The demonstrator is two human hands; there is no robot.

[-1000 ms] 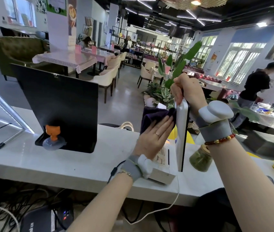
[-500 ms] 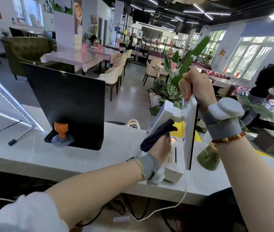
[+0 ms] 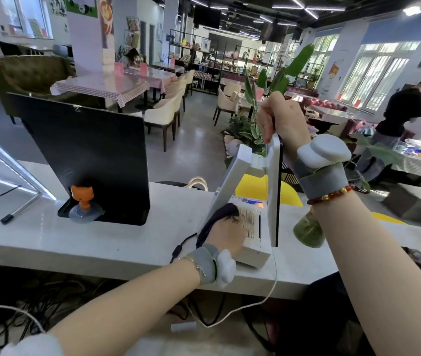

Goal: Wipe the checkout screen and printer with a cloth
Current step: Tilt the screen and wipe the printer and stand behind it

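The white checkout screen stands edge-on on the counter, its dark glass face turned right. My right hand grips its top edge. Below it sits the white printer base with a printed label on top. My left hand presses a dark purple cloth against the printer's left side, under the slanted white rear stand. Part of the cloth is hidden under my fingers.
A black panel with an orange cat figure stands at the left on the white counter. A green glass vase sits just right of the screen. A white cable hangs off the front edge. A person stands at the far right.
My left hand slid the cloth down from high behind the screen to the printer's left side. My right hand kept its grip on the screen's top edge.
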